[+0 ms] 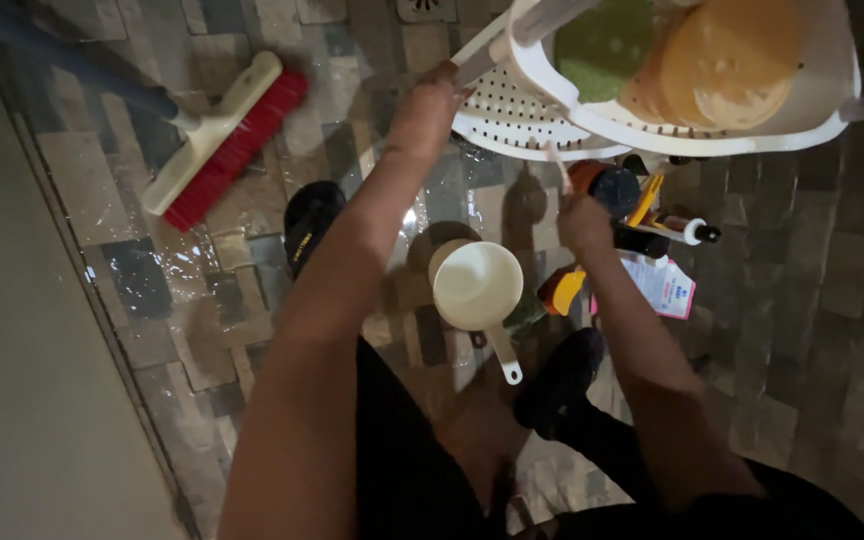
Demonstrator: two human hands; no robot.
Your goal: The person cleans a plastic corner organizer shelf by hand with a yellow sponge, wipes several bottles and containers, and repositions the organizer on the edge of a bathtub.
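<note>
Water glistens across the stone floor (202,330), so by the look of it the washing is under way rather than finished. Your left hand (422,105) is closed around the rim of the white basket rack (552,95), holding it tilted just above the floor. Your right hand (584,222) grips a thin stick-like handle (557,165). The white scoop (477,290) lies between your feet, and the red brush (227,140) lies unused well to your left.

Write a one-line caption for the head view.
Left hand grips white rack; right hand near bottles, above cream scoop.
</note>
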